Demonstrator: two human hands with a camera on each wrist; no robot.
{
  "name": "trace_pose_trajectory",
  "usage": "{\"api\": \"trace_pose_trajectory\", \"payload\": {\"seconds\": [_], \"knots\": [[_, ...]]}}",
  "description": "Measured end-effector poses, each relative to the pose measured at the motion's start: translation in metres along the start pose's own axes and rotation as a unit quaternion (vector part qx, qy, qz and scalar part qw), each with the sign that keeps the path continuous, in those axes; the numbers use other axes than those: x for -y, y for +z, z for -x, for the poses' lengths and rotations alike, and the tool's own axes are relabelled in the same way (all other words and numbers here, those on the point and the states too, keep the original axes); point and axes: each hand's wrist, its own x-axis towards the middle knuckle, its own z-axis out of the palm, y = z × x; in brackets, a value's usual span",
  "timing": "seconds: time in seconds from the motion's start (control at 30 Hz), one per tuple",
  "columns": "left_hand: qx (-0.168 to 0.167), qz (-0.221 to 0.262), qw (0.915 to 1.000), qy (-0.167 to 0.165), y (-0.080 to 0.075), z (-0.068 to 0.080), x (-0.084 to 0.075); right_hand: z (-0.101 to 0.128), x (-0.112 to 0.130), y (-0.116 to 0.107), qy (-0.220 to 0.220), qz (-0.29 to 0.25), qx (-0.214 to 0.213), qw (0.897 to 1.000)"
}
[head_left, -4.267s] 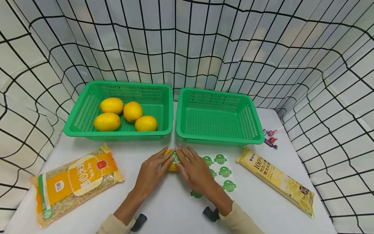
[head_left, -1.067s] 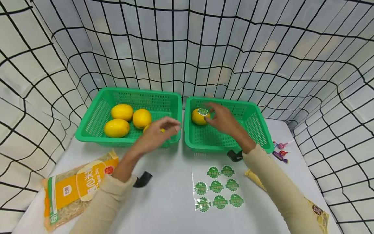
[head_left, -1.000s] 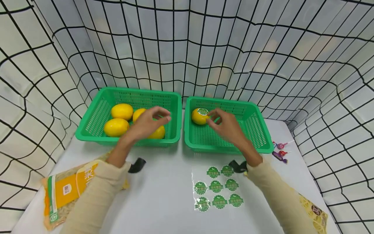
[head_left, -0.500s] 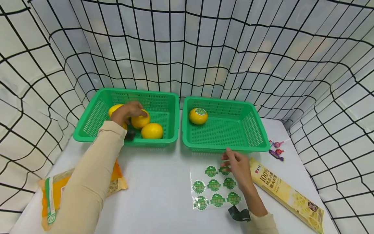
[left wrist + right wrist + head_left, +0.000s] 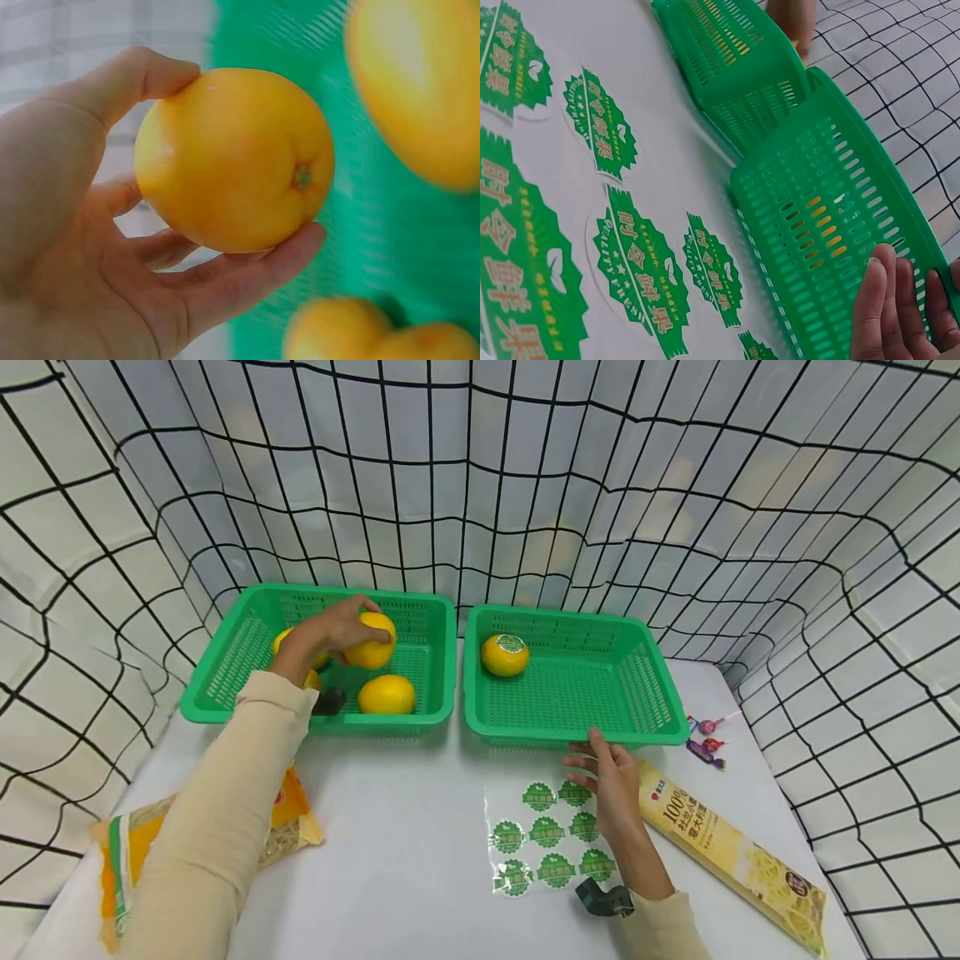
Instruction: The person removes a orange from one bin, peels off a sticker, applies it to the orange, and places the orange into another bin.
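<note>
While left hand (image 5: 330, 631) grips lemon (image 5: 371, 642), right hand (image 5: 611, 777) flat, noodle packet (image 5: 731, 852) reads "100%"

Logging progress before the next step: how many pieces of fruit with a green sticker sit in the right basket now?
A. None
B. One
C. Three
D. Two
B. A single stickered fruit lies near the back left corner of the right basket; the left hand grips a plain fruit over the left basket.
</note>
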Motion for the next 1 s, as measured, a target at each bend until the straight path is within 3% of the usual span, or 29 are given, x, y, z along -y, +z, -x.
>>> {"api": "trace_pose_trajectory", "payload": {"seconds": [0.17, 0.27, 0.37, 0.43, 0.5, 0.57, 0.63, 0.67, 0.73, 0.83, 0.9, 0.97, 1.0], "knots": [[-0.022, 0.034, 0.9957, 0.084, 0.026, 0.043, -0.023, 0.005, -0.002, -0.003, 0.01, 0.002, -0.014, 1.0], [0.01, 0.045, 0.9886, 0.143, 0.051, 0.073, -0.024, 0.006, -0.004, -0.003, 0.011, -0.001, -0.017, 1.0], [0.072, 0.035, 0.978, 0.193, 0.085, 0.098, -0.02, 0.006, -0.005, -0.001, 0.015, 0.0, -0.021, 1.0], [0.115, 0.031, 0.9718, 0.203, 0.111, 0.109, -0.014, 0.006, -0.006, 0.001, 0.013, 0.003, -0.028, 1.0], [0.142, 0.017, 0.9707, 0.193, 0.138, 0.117, -0.009, 0.008, -0.006, 0.002, 0.011, 0.016, -0.031, 0.999], [0.138, -0.002, 0.9729, 0.186, 0.162, 0.119, -0.003, 0.01, -0.007, 0.004, 0.006, 0.044, -0.016, 0.999], [0.114, -0.016, 0.9777, 0.176, 0.181, 0.12, 0.004, 0.015, -0.009, 0.005, -0.015, 0.104, 0.039, 0.994], [0.096, -0.023, 0.9798, 0.174, 0.188, 0.12, 0.006, 0.019, -0.01, 0.006, -0.029, 0.151, 0.077, 0.985], [0.063, -0.019, 0.9833, 0.17, 0.2, 0.12, 0.012, 0.029, -0.012, 0.01, -0.066, 0.247, 0.162, 0.953], [0.011, 0.002, 0.9845, 0.175, 0.21, 0.122, 0.019, 0.042, -0.014, 0.017, -0.109, 0.382, 0.26, 0.88], [-0.012, 0.025, 0.984, 0.176, 0.215, 0.124, 0.023, 0.048, -0.016, 0.022, -0.114, 0.439, 0.288, 0.843], [-0.032, 0.043, 0.9821, 0.181, 0.218, 0.126, 0.027, 0.05, -0.017, 0.026, -0.112, 0.473, 0.297, 0.822], [-0.037, 0.055, 0.9811, 0.182, 0.22, 0.127, 0.029, 0.051, -0.017, 0.028, -0.113, 0.48, 0.297, 0.818]]}}
